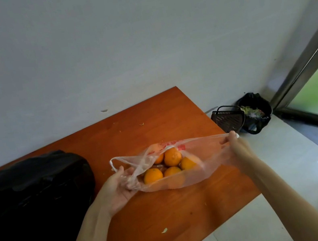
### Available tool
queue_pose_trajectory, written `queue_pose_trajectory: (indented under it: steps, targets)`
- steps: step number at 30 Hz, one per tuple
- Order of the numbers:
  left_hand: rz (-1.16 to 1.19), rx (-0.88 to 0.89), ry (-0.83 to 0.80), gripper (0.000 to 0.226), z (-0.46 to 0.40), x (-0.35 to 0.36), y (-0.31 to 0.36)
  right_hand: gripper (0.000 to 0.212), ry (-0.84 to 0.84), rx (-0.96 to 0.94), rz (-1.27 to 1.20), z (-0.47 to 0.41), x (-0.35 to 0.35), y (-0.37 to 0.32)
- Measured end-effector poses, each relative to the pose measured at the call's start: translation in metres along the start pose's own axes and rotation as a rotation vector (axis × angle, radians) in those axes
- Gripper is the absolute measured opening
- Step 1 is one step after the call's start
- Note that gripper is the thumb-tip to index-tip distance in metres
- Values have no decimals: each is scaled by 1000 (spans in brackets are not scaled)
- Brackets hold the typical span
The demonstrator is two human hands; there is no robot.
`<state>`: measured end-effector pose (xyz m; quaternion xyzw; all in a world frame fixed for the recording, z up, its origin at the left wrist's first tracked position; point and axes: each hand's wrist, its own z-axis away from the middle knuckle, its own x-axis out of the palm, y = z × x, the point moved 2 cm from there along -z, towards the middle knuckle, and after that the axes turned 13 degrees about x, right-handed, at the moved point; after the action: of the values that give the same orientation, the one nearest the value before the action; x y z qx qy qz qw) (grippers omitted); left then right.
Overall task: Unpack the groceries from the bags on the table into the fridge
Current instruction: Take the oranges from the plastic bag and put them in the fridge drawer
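A thin, see-through plastic carrier bag with red print [183, 167] is stretched wide between the person's two hands, resting low over the orange-brown wooden table [170, 214]. The left hand [119, 189], at the bag's nine o'clock, is closed palm-up around a bunched side of the plastic, with one loop handle standing free just above it. The right hand [234, 145], at three o'clock, pinches the opposite edge and pulls it taut past the table's right side. Inside the opened mouth, between the hands, lie round orange citrus fruits [163, 167], about five, packed touching one another. At nine o'clock from the left hand a bulky, crumpled black plastic bag [33, 206] sits on the table, well apart from the clear one. The table backs against a plain pale wall; its right edge runs diagonally from twelve toward five o'clock, and beyond it is open pale tiled floor [290, 171]. At two o'clock, in the floor corner beside a metal-framed glass door, stand a dark slotted basket [229, 119] and a black-lined rubbish bin [255, 113].
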<state>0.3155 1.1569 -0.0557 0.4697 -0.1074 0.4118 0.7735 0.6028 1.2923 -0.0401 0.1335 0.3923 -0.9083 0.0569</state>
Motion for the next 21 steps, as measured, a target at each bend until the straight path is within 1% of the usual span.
queue_pose_trajectory:
  steps: [1, 3, 4, 6, 7, 8, 9, 10, 11, 12, 13, 14, 15, 16, 17, 18, 19, 20, 21]
  targets:
    - [-12, -39, -65, 45, 2, 2, -3, 45, -117, 67, -88, 0, -1, 0]
    - [-127, -80, -201, 52, 7, 4, -7, 46, -372, 228, -347, 1, -2, 0]
    - [-224, -92, -260, 55, 11, 4, -9, 45, -439, 295, -493, -1, -3, -2]
    - [-469, -114, -354, 65, 19, 5, -11, 42, -428, 385, -749, -6, -3, -1]
    - [-610, -117, -359, 64, 21, 5, -12, 41, -395, 436, -838, -10, -1, 3]
    - [-764, -106, -331, 56, 23, 7, -14, 42, -390, 489, -883, -12, 1, 7]
    - [-920, -81, -282, 45, 23, 8, -14, 43, -386, 544, -902, -14, 2, 12]
    - [-1062, -36, -231, 30, 23, 10, -13, 44, -407, 581, -902, -14, 2, 15]
    - [-1170, 14, -181, 18, 22, 12, -13, 43, -427, 590, -857, -16, 0, 18]
    - [-1223, 62, -137, 8, 22, 14, -12, 43, -434, 568, -777, -17, -3, 19]
    - [-1232, 97, -103, 14, 21, 14, -11, 41, -400, 518, -644, -17, -9, 19]
    - [-1197, 108, -88, 20, 20, 14, -10, 39, -318, 435, -458, -27, -14, 22]
    - [-1113, 108, -82, 23, 21, 16, -10, 38, -201, 316, -228, -33, -19, 24]
    - [-976, 101, -75, 26, 21, 17, -10, 42, -83, 164, 17, -36, -20, 24]
    - [-799, 96, -57, 27, 21, 19, -10, 55, -9, -3, 244, -38, -18, 27]
    - [-597, 95, -8, 27, 18, 21, -11, 75, 19, -130, 472, -38, -12, 31]
    - [-410, 102, 66, 25, 14, 21, -12, 88, 19, -200, 715, -33, -3, 35]
    - [-249, 113, 148, 21, 9, 19, -12, 90, 28, -248, 944, -30, 7, 42]
    - [-150, 126, 220, 16, 4, 17, -12, 83, 47, -270, 1110, -26, 15, 49]
